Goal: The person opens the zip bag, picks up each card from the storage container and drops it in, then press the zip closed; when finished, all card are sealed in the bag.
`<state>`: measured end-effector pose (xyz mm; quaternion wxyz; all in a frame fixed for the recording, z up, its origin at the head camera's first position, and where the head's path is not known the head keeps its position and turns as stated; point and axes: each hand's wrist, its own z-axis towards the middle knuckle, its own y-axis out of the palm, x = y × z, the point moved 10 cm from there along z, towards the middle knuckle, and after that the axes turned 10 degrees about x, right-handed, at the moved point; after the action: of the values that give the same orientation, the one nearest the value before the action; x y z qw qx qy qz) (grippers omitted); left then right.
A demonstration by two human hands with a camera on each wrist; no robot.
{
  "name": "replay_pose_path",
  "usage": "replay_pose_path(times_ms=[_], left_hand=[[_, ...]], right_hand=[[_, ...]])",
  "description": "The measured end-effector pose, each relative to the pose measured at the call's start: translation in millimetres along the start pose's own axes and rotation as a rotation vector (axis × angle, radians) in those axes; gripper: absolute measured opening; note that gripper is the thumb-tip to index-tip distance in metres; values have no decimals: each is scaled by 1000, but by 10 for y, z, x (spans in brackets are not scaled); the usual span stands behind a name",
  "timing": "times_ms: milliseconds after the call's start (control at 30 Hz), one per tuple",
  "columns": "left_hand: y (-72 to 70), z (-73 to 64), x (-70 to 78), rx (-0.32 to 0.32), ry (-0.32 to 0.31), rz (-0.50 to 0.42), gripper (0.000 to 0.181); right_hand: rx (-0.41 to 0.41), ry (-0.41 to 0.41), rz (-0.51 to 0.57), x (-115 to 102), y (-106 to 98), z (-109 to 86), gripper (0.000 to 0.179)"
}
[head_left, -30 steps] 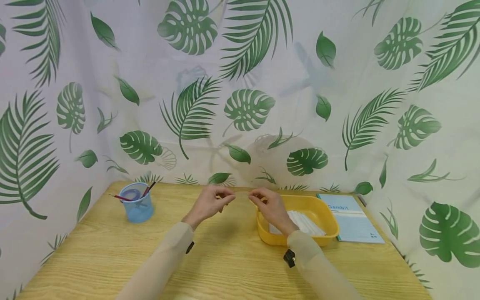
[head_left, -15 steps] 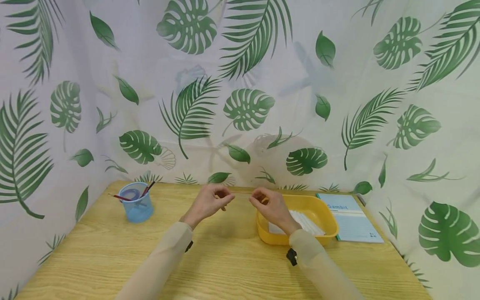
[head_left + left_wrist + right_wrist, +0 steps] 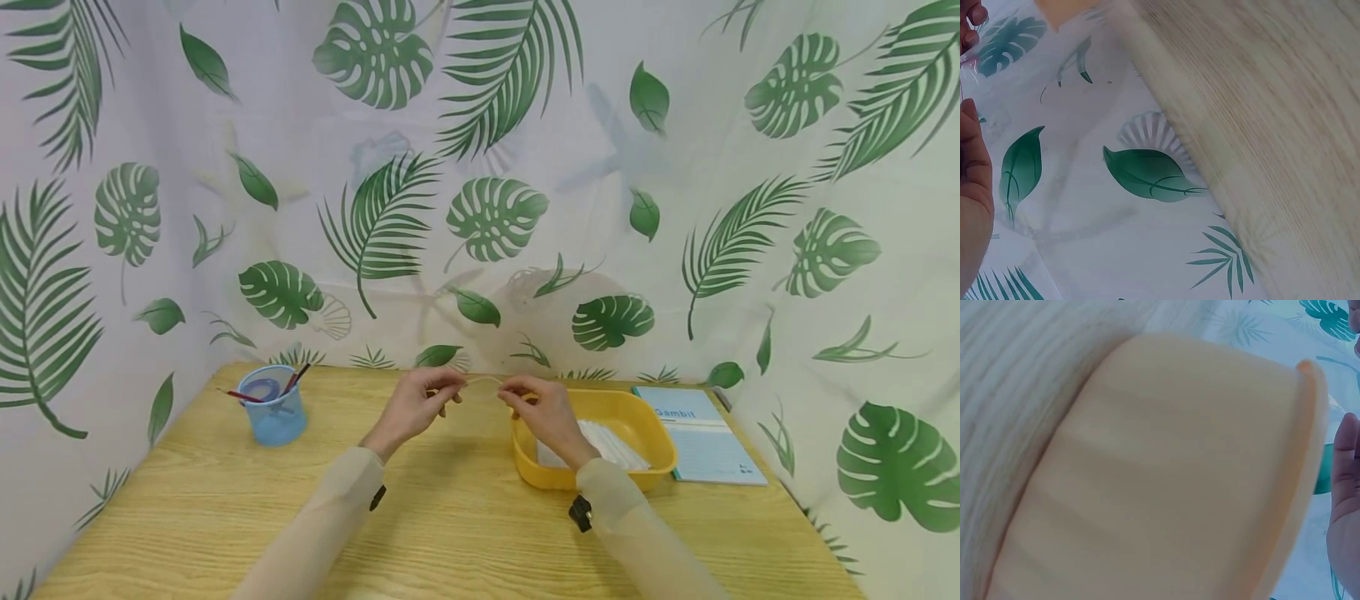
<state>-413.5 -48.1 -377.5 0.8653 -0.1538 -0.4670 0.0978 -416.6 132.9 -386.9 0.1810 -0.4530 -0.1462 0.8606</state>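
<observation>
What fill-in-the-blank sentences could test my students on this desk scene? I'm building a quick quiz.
1. Both hands pinch a thin strip above the wooden ____.
2. The tray beside the right hand is ____ in colour.
3. The blue cup stands to the ____ of the left hand.
4. The booklet lies right of the ____.

Missing words: table; yellow; left; tray

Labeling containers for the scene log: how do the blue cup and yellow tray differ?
The cup is blue, see-through, tall and narrow; the tray is yellow, opaque, wide and shallow. The cup holds upright sticks, red and dark; the tray holds flat white pieces. The cup stands far left, away from both hands; the tray sits right beside the right hand. Both rest upright on the table, open-topped.
</observation>
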Motion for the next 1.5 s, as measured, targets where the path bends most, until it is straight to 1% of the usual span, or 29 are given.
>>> replay_pose_path(times_ms=[100, 233, 467, 600, 700, 833, 1067, 1167, 1233, 1300, 1400, 1500], left_hand=[[11, -1, 10, -2, 10, 4, 17], [20, -3, -3, -15, -2, -7, 20], [-6, -8, -15, -19, -11, 7, 20], [13, 1, -2, -45, -11, -1, 19], [16, 9, 20, -53, 23, 25, 18], [-3, 18, 47, -36, 76, 71, 19], [-22, 20, 39, -11, 99, 125, 20], [-32, 16, 60, 4, 130, 154, 19], [-33, 15, 83, 8, 159, 169, 18], [-27, 19, 94, 5, 173, 179, 17], [-8, 23, 91, -13, 171, 184, 17], [21, 20, 94, -25, 157, 168, 16]], right_hand=[[-4, -4, 4, -20, 7, -2, 10], [-9, -8, 7, -40, 5, -4, 11], [-9, 49, 29, 23, -15, 1, 13], [2, 56, 37, 30, -28, 10, 14], [13, 59, 39, 32, -31, 17, 14], [10, 63, 44, 36, -16, 18, 14], [-14, 99, 59, 51, -31, -12, 25], [-24, 117, 52, 73, -60, -22, 29], [-27, 122, 50, 91, -85, -23, 28], [-25, 124, 58, 119, -115, -21, 26], [-22, 134, 71, 171, -151, -26, 23], [-14, 145, 90, 203, -179, -42, 21]])
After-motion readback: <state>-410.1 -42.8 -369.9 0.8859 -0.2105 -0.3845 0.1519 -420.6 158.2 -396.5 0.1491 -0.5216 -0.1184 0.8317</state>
